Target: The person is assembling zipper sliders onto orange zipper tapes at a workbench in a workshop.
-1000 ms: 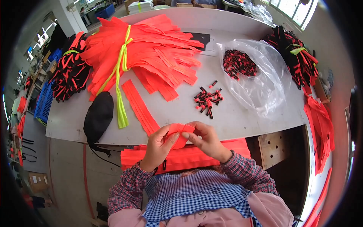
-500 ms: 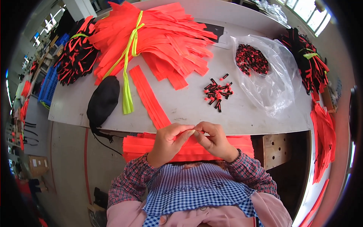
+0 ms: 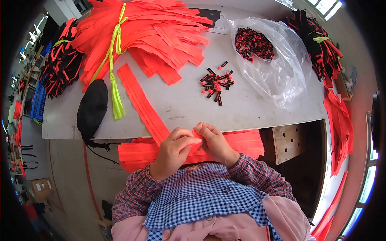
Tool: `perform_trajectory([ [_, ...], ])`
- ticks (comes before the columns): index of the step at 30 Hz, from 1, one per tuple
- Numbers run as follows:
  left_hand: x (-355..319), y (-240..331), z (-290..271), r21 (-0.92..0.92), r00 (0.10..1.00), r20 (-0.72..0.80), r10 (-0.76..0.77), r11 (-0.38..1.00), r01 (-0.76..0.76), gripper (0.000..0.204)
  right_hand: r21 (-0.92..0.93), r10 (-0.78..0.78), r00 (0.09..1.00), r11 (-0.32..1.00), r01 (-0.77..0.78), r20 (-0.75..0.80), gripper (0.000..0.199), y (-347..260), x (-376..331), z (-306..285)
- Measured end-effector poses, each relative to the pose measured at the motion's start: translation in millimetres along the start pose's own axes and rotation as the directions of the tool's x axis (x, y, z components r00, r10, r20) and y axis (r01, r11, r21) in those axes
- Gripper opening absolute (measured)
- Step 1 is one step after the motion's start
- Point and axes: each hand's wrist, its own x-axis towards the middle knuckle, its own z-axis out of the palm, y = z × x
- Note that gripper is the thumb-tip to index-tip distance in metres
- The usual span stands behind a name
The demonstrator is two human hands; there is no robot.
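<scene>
With fingers curled, both hands point(image 3: 196, 145) pinch one orange strip point(image 3: 196, 135) together.

Orange strip point(image 3: 196, 135) end hidden between fingers of left hand point(image 3: 173, 150) and right hand point(image 3: 215, 143) — small piece, if any, unresolvable.

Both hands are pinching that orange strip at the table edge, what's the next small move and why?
Probably reach the right hand to the loose pile of small black-and-red pieces and pick one. Both hands, the left hand too, pinch one end of an orange strip, and no small piece shows between the fingers.
</scene>
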Motion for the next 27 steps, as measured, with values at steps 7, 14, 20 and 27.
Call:
perform_trajectory([
  [7,9,4,0,-0.09,0.984,-0.126,-0.125,0.989,0.114,0.02,-0.886,-0.594,0.797,0.308,0.346,0.105,0.017,-36,67,-66],
  [14,12,10,-6,-0.028,0.977,-0.11,-0.184,0.983,0.182,0.018,-0.895,-0.575,0.716,-0.416,0.162,0.397,0.017,-56,127,-102],
  [20,12,1,-3,-0.101,0.953,-0.136,-0.271,0.961,0.258,0.016,-0.879,-0.701,0.549,-0.253,0.404,0.454,0.014,-81,120,-93],
  [27,18,-4,2,-0.129,0.938,-0.139,-0.318,0.945,0.301,0.016,-0.421,-0.549,0.831,0.735,0.532,0.092,0.011,-108,39,-49],
])
